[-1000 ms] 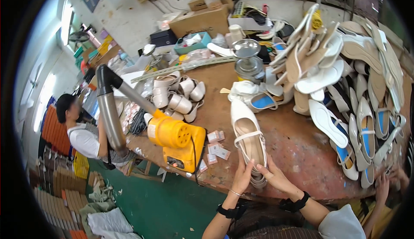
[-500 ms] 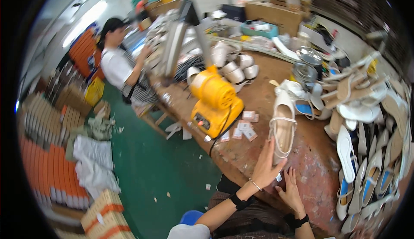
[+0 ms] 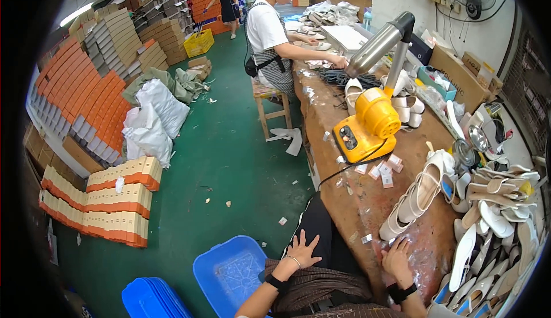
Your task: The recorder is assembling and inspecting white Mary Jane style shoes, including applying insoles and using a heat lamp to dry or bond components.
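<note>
My left hand point(image 3: 303, 252) rests on my dark-trousered thigh with its fingers spread and nothing in it. On the worktable, my right hand point(image 3: 397, 259) lies palm down, fingers stretched out, close to the near end of the white strapped shoes. One white shoe point(image 3: 426, 187) shows its beige insole and thin strap. Nearer to me, another shoe part with a strap point(image 3: 396, 221) overlaps it; where one ends and the other starts is hard to make out. Small paper labels point(image 3: 385, 172) lie scattered beyond the shoes.
A yellow hot-air machine point(image 3: 373, 124) with a metal nozzle stands on the worktable point(image 3: 356, 203). White shoes and soles point(image 3: 488, 237) are heaped at right. A blue basin point(image 3: 229, 272) sits on the floor at my left. A co-worker point(image 3: 270, 37) works at the table's far end; another person point(image 3: 225, 5) stands farther back.
My left hand has come off the white shoe and moved down to my thigh. The view has swung left, bringing in the blue basin. My right hand remains on the table.
</note>
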Demonstrator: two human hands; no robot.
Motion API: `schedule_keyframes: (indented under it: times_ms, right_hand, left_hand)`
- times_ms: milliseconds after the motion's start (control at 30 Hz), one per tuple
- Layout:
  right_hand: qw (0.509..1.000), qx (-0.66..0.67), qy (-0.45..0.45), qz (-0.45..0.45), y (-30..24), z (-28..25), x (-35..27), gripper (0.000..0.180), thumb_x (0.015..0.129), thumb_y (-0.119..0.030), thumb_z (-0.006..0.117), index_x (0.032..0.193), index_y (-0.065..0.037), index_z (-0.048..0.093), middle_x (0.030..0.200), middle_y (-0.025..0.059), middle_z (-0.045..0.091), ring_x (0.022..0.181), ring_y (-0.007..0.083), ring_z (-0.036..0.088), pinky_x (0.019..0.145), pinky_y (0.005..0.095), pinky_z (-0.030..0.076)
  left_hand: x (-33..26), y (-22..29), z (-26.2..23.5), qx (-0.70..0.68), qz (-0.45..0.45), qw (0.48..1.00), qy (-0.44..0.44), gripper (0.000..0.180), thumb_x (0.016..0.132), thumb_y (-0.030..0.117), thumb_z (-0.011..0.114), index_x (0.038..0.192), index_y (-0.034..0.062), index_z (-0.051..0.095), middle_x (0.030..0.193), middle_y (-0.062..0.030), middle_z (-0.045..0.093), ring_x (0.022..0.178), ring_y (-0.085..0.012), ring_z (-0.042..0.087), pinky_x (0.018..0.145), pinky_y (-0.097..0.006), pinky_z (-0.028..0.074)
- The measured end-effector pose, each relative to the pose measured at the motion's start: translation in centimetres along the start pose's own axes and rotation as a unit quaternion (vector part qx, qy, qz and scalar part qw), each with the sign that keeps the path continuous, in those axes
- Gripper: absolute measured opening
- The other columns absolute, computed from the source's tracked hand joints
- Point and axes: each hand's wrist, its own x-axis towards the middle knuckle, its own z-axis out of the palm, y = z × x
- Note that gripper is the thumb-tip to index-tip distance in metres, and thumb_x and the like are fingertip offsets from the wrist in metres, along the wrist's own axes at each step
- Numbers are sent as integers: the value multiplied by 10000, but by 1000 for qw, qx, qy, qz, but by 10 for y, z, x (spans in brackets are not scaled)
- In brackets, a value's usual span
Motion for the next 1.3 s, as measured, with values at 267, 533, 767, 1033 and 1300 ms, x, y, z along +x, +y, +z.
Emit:
schedule_keyframes:
  times_ms: [267, 533, 767, 1033, 1300]
  right_hand:
    - [969, 75, -57, -229, -73, -58, 5, 440, 887, -402, 602, 830, 16, 725, 735, 284, 650, 755, 437, 662, 722, 483, 537]
    - [960, 138, -49, -240, -105, -29, 39, 443, 879, -342, 634, 1200, -36, 622, 927, 273, 670, 887, 421, 656, 792, 487, 517]
    - [941, 318, -20, -113, -88, -27, 37, 392, 874, -250, 640, 1184, -10, 628, 984, 253, 675, 934, 416, 652, 824, 442, 525]
    - [968, 87, -231, -49, -168, -35, 93, 437, 910, -403, 566, 1198, -84, 643, 976, 218, 691, 919, 405, 658, 824, 481, 513]
    - [883, 107, -319, -327, -384, -79, 193, 304, 918, -300, 578, 1031, -27, 652, 916, 188, 690, 886, 366, 675, 754, 444, 548]
  left_hand:
    - [10, -54, 46, -51, -85, 982, 160, 838, 798, 485, 711, 1503, 408, 265, 1561, -319, -26, 1308, -647, 239, 1032, -631, 354]
    - [35, -87, 11, -53, -107, 988, 95, 869, 788, 576, 686, 1511, 431, 225, 1536, -363, -76, 1333, -635, 201, 1051, -612, 338]
    - [121, -101, 4, -33, -177, 977, 111, 803, 755, 624, 683, 1460, 394, 374, 1537, -356, -52, 1347, -627, 150, 1053, -647, 301]
    - [178, -153, 7, -102, -145, 984, -8, 846, 744, 664, 656, 1477, 374, 348, 1521, -357, -170, 1339, -664, 89, 1003, -709, 304]
    - [178, -209, -79, -100, -144, 955, -237, 792, 828, 616, 628, 1502, 317, 340, 1571, -312, -9, 1388, -524, 235, 1072, -516, 362]
